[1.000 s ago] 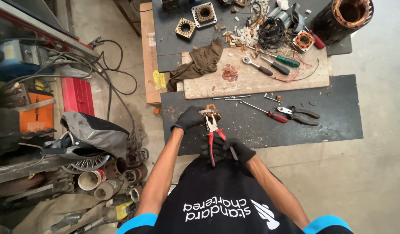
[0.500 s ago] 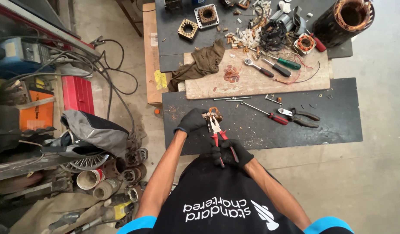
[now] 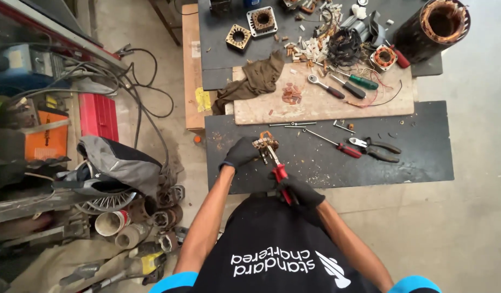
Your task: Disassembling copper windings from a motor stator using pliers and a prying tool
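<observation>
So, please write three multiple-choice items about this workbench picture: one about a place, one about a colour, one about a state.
1. Where does the olive rag lie?
A. on the floor
B. at the left end of the wooden board
C. over the red box

2. What colour are the handles of the pliers in the right hand?
A. red
B. yellow
C. blue

3. What is the left hand doing?
A. hanging free
B. gripping a screwdriver
C. holding a small metal part on the black mat

Answers: 1 B, the rag drapes over the board's left end. 2 A, red grips show above the gloved fist. 3 C, the gloved fingers close on the part where the pliers' tips meet it.
</observation>
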